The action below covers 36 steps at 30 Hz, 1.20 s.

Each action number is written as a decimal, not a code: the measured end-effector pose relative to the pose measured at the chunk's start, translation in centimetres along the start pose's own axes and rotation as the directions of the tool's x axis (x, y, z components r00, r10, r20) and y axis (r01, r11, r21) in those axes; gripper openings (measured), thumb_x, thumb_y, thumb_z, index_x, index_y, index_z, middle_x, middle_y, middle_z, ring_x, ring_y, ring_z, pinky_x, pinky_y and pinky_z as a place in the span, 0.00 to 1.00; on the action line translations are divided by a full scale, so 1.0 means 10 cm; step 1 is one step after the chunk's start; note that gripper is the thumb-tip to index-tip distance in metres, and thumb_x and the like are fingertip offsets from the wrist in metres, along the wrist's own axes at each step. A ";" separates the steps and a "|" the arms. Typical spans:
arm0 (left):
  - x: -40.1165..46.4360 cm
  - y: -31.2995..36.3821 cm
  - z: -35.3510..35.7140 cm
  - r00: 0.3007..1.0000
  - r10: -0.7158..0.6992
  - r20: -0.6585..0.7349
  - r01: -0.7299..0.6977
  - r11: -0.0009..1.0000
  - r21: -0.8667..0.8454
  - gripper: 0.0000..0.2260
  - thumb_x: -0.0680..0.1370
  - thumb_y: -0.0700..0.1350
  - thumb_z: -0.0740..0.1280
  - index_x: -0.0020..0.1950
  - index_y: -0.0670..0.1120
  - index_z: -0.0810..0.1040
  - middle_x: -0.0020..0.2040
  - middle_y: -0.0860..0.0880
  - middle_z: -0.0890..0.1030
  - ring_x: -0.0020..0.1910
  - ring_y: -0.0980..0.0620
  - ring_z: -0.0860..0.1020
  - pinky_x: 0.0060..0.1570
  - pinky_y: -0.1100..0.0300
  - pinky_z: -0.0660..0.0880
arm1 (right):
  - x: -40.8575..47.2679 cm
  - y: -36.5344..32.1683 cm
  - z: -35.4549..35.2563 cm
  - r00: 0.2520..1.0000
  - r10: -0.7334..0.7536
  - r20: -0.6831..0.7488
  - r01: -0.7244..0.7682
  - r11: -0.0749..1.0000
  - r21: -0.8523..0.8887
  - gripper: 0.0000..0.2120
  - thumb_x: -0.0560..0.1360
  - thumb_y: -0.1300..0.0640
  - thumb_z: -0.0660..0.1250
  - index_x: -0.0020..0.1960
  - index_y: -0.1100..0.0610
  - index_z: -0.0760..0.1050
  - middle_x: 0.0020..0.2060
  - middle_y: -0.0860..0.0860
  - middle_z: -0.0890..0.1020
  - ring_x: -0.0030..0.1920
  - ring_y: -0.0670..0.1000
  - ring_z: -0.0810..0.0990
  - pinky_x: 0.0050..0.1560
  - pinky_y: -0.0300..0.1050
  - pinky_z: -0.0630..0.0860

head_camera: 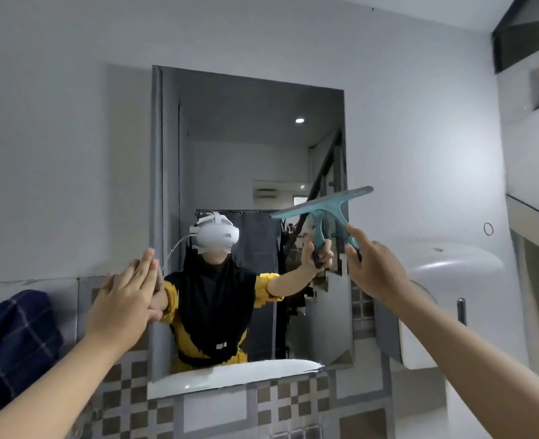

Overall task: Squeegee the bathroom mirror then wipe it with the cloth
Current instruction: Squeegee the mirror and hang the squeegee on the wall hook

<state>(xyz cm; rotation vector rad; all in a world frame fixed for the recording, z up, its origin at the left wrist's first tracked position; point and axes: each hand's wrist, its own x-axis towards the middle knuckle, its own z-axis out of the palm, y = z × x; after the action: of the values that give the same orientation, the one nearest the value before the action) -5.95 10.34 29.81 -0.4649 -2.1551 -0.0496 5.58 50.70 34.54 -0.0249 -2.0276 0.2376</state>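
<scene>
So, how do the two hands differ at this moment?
The left hand is flat with straight fingers, pressed on the left edge of the mirror; the right hand is curled round the handle of the squeegee. The left holds nothing; the right holds the tool, tilted, near the mirror's right edge. Both are bare and raised.

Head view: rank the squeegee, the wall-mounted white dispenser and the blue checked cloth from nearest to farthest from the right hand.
1. Squeegee: gripped by the right hand, blade tilted at the mirror's right edge.
2. White dispenser: on the wall just right of that hand.
3. Blue checked cloth: far left, beyond the left hand, which lies flat at the mirror's left edge.
</scene>
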 end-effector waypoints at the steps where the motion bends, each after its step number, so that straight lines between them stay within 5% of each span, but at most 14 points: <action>1: 0.00 -0.02 0.01 1.000 0.007 -0.002 -0.007 1.000 -0.005 0.41 0.68 0.49 0.73 0.74 0.41 0.55 0.76 0.45 0.55 0.74 0.44 0.56 0.70 0.41 0.55 | -0.04 -0.12 0.02 0.999 0.047 0.009 -0.047 0.999 -0.011 0.24 0.79 0.48 0.52 0.72 0.55 0.59 0.32 0.56 0.78 0.29 0.56 0.76 0.29 0.51 0.76; 5: -0.03 -0.14 0.03 0.997 0.076 -0.019 -0.076 0.997 0.028 0.43 0.63 0.48 0.77 0.72 0.38 0.61 0.75 0.43 0.57 0.70 0.41 0.63 0.63 0.38 0.65 | -0.21 -0.75 0.15 0.967 0.251 0.038 -0.254 0.962 0.100 0.17 0.81 0.55 0.53 0.68 0.57 0.59 0.29 0.52 0.73 0.28 0.52 0.73 0.25 0.44 0.66; 13: -0.14 -0.15 0.03 0.985 0.162 -0.057 -0.163 0.987 -0.005 0.45 0.58 0.51 0.80 0.69 0.36 0.66 0.71 0.40 0.65 0.67 0.39 0.69 0.58 0.39 0.69 | -0.14 -1.58 0.19 0.854 0.500 0.146 -0.510 0.747 0.427 0.14 0.81 0.55 0.50 0.66 0.53 0.58 0.40 0.54 0.76 0.36 0.52 0.78 0.33 0.49 0.76; 20: -0.27 -0.25 0.13 0.977 0.210 -0.046 -0.211 0.977 -0.025 0.50 0.51 0.53 0.82 0.69 0.38 0.68 0.70 0.41 0.67 0.66 0.39 0.71 0.60 0.43 0.65 | -0.22 -2.26 0.51 0.846 0.528 0.066 -0.471 0.685 0.555 0.07 0.81 0.54 0.53 0.57 0.54 0.63 0.39 0.53 0.77 0.35 0.51 0.77 0.31 0.47 0.74; 28: -0.26 -0.32 0.20 0.969 0.235 -0.071 -0.237 0.971 -0.026 0.51 0.52 0.55 0.81 0.70 0.39 0.66 0.71 0.42 0.66 0.67 0.41 0.68 0.62 0.44 0.64 | -0.29 -2.92 0.85 0.859 0.509 0.046 -0.420 0.652 0.631 0.13 0.81 0.55 0.53 0.64 0.54 0.59 0.42 0.55 0.80 0.40 0.53 0.81 0.36 0.46 0.77; 36: -0.26 -0.35 0.24 0.964 0.249 -0.091 -0.253 0.967 -0.039 0.51 0.53 0.55 0.81 0.70 0.39 0.65 0.72 0.42 0.66 0.68 0.41 0.68 0.62 0.44 0.66 | -0.44 -2.98 1.02 0.913 0.408 0.013 -0.353 0.773 0.527 0.17 0.81 0.55 0.54 0.69 0.55 0.58 0.38 0.56 0.81 0.35 0.51 0.80 0.27 0.37 0.69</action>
<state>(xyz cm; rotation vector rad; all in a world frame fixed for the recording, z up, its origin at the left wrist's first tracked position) -7.69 6.80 26.83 -0.7487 -1.9999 0.0179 1.07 19.36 31.58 -0.1090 -1.7776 1.0237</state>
